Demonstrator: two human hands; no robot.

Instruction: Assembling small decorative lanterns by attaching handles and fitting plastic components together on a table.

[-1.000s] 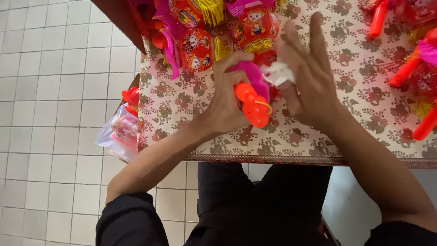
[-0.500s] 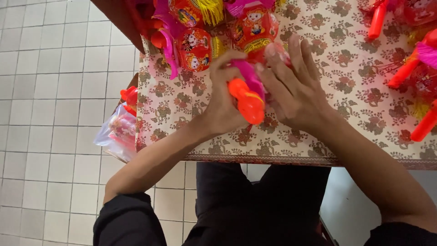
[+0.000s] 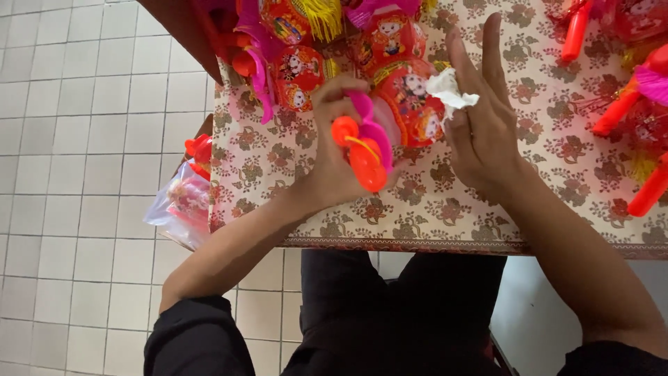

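1. Plastic, thin and glossy, is what we judge the red toy lantern (image 3: 407,104) to be made of: light, hollow and easily dented, with a printed round face and an orange-and-pink handle (image 3: 362,150) that looks stiffer than the body. We would take it by that handle or by the rim, not by the flat printed face.

2. Our left hand (image 3: 334,157) has its grip closed around the handle end, fingers curled over the pink part, and holds the lantern just above the tabletop (image 3: 431,216) near its front edge.

3. Our right hand (image 3: 487,132) has the fingers stretched nearly straight, with a crumpled white tissue (image 3: 451,90) pinched lightly at the thumb side; the tissue touches the lantern's right edge. It looks soft and weightless, so only a loose grip is needed.

4. More red lanterns with yellow tassels (image 3: 299,42) lie heaped at the far side, touching one another, and orange and red handles (image 3: 616,111) lie to the right, well apart from our hands.

5. A clear plastic bag (image 3: 177,209) with more toys hangs off the tabletop's left edge, above the white tiled floor (image 3: 76,139).
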